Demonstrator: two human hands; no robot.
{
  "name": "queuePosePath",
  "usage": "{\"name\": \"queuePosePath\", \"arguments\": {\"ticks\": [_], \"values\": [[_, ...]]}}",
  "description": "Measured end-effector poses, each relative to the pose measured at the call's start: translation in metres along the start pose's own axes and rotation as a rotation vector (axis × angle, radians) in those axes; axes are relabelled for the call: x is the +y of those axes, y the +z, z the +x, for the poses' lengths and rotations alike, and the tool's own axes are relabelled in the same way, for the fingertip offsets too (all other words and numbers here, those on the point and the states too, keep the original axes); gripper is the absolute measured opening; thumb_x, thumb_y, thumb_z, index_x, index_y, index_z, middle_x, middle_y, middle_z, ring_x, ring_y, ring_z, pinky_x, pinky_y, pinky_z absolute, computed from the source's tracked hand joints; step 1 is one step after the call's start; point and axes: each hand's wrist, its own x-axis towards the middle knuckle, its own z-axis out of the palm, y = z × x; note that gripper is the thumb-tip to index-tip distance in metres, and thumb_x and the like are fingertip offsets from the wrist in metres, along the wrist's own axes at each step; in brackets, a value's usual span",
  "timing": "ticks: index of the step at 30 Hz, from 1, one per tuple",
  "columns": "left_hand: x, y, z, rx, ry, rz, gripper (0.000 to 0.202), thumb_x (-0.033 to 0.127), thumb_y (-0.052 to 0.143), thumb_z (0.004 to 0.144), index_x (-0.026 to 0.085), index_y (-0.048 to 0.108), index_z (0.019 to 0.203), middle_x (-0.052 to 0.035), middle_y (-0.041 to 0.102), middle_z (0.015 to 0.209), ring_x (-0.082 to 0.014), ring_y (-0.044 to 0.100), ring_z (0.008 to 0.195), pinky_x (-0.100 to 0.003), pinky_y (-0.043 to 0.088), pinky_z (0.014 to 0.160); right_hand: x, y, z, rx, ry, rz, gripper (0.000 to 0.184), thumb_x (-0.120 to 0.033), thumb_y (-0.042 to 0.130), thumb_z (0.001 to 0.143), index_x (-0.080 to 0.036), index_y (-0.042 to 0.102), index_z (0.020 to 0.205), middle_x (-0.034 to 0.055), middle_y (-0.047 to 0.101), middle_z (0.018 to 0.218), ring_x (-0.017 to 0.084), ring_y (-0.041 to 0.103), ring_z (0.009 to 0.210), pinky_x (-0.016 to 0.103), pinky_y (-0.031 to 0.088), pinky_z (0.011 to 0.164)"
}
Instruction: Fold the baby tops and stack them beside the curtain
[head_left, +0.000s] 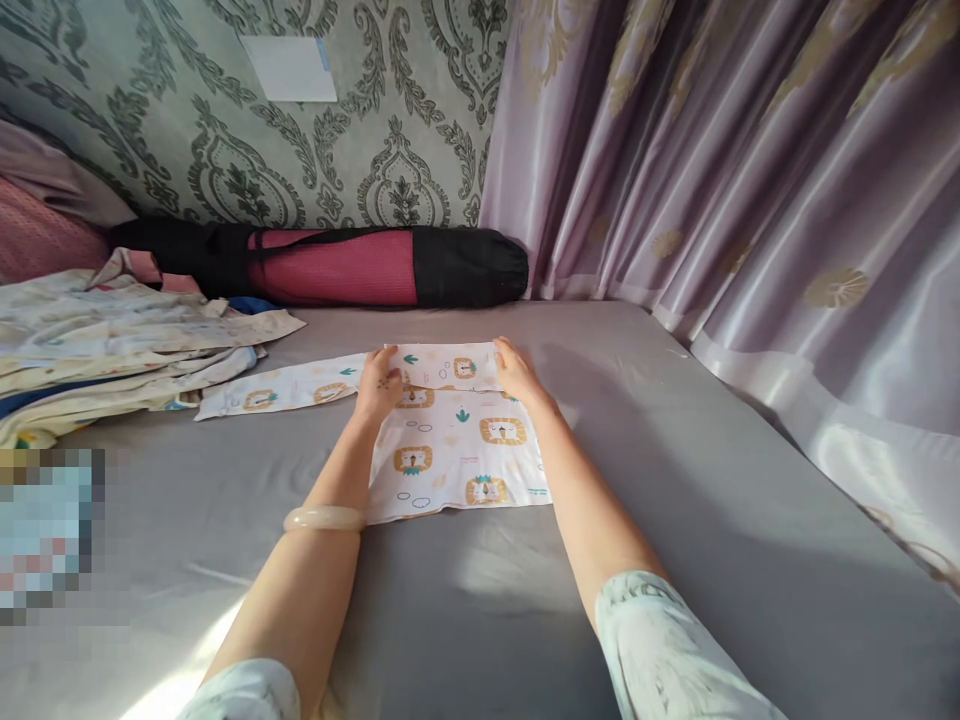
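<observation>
A small white shirt (450, 440) printed with lion faces and green leaves lies on the grey bed sheet. Its upper part is turned over as a folded band (439, 368), and one long sleeve (289, 388) stretches out to the left. My left hand (381, 382) grips the left end of the band, where the sleeve meets the body. At the band's right end, my right hand (516, 374) has its fingers closed over the cloth edge. Some fingertips of both hands are hidden by the hands or the fabric.
Several garments (150, 310) lie in a loose pile at the left, close to the sleeve's end. Along the patterned wall rests a long black and dark-pink bag (337, 268). Purple curtains (600, 150) hang down at the right. A blurred patch (45, 530) covers something at lower left.
</observation>
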Motion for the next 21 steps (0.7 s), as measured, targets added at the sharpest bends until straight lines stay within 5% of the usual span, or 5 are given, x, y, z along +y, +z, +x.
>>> {"name": "queuePosePath", "arguments": {"ticks": [3, 6, 21], "values": [[-0.002, 0.000, 0.000, -0.046, 0.001, 0.054, 0.065, 0.017, 0.052, 0.069, 0.012, 0.055, 0.134, -0.0154, 0.051, 0.136, -0.0303, 0.054, 0.119, -0.044, 0.046, 0.104, -0.007, 0.008, -0.008, -0.113, -0.039, -0.248, 0.053, -0.028, 0.028, 0.101, -0.018, 0.033, 0.153, 0.0079, 0.018, 0.164, 0.021, 0.012, 0.151, 0.048, 0.008, 0.122], [-0.003, 0.002, -0.002, -0.052, 0.021, 0.135, 0.067, 0.013, 0.052, 0.068, 0.012, 0.054, 0.135, -0.0162, 0.050, 0.138, -0.0323, 0.050, 0.126, -0.046, 0.042, 0.109, -0.009, 0.012, -0.013, -0.163, -0.029, -0.368, 0.058, -0.039, 0.023, 0.103, -0.017, 0.023, 0.157, 0.0075, 0.009, 0.166, 0.022, 0.005, 0.152, 0.050, 0.005, 0.122], [-0.006, 0.005, -0.007, -0.086, 0.131, 0.375, 0.065, 0.008, 0.045, 0.074, 0.009, 0.045, 0.138, -0.0222, 0.045, 0.141, -0.0329, 0.044, 0.132, -0.051, 0.035, 0.112, -0.011, 0.016, -0.015, -0.272, 0.031, -0.466, 0.066, -0.054, 0.009, 0.101, -0.022, 0.018, 0.158, 0.0047, 0.006, 0.166, 0.022, 0.001, 0.152, 0.054, 0.007, 0.120]]}}
